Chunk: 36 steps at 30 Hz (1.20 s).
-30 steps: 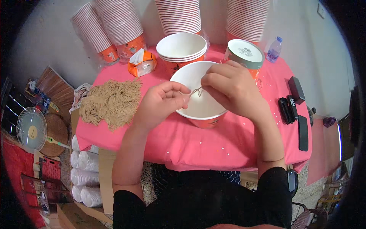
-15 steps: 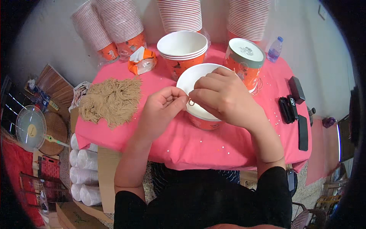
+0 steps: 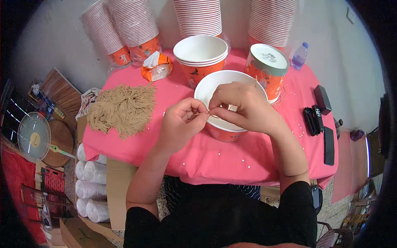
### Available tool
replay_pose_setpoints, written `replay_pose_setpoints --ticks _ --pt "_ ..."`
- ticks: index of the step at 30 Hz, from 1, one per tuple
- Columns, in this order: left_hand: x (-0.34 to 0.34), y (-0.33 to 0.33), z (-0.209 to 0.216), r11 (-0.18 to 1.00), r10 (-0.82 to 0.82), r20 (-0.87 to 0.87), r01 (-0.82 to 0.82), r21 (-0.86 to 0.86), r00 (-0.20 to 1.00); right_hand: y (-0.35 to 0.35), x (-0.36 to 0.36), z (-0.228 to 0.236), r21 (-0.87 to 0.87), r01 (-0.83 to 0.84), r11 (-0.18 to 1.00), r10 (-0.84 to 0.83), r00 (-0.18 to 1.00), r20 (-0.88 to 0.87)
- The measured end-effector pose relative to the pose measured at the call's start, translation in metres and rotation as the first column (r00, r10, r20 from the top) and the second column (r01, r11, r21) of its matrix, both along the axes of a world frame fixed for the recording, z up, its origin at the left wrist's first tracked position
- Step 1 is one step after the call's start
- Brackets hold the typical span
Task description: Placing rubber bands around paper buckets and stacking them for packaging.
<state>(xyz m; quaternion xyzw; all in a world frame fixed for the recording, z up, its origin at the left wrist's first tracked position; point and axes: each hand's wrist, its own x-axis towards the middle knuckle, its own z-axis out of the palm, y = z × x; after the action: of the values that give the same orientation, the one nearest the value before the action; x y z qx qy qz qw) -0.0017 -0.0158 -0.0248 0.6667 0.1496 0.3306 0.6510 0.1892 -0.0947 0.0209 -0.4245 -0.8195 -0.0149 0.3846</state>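
Note:
Over the near side of a white-lined paper bucket (image 3: 225, 135), my two hands meet fingertip to fingertip. My left hand (image 3: 182, 124) is closed in a pinch on a thin tan string (image 3: 202, 114). The other end of that short stretch is pinched by my right hand (image 3: 244, 105), whose fingers curl down over the bucket's opening. What lies inside the bucket is partly hidden by this hand. To the left, a spread bundle of tan strings (image 3: 122, 108) rests on the pink tablecloth (image 3: 215, 163).
Behind stand nested paper buckets (image 3: 200, 68), an upturned bucket (image 3: 271, 62) with loose string beside it, and tall wrapped stacks (image 3: 197, 16). An orange tissue pack (image 3: 157, 68) lies back left. A bottle (image 3: 299, 56) and dark items (image 3: 328, 144) occupy the right side. Small white beads dot the cloth.
The small loop at my fingertips no longer shows; a short string now runs between both pinches. My right thumb has come forward to my left fingertips. The whole view has shifted slightly.

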Motion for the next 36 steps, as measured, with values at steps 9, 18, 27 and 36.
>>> replay_pose_setpoints --ticks 9,18,27,36 --pt "0.002 -0.001 -0.010 0.972 0.115 0.068 -0.126 0.196 0.991 0.001 -0.004 -0.003 -0.366 -0.091 0.926 -0.013 0.962 -0.272" --pt "0.000 0.004 0.002 0.999 0.020 0.008 -0.020 -0.048 1.000 0.004 0.000 -0.004 -0.212 -0.062 0.975 0.015 0.976 -0.215" --pt "-0.006 0.011 -0.005 0.972 0.005 0.057 0.008 -0.235 0.998 0.002 0.019 0.006 -0.158 -0.086 0.984 0.082 0.996 -0.032" --pt "-0.007 0.011 -0.006 0.966 0.019 0.078 0.002 -0.258 0.997 0.000 0.020 0.008 -0.222 -0.075 0.972 0.069 0.997 -0.036"
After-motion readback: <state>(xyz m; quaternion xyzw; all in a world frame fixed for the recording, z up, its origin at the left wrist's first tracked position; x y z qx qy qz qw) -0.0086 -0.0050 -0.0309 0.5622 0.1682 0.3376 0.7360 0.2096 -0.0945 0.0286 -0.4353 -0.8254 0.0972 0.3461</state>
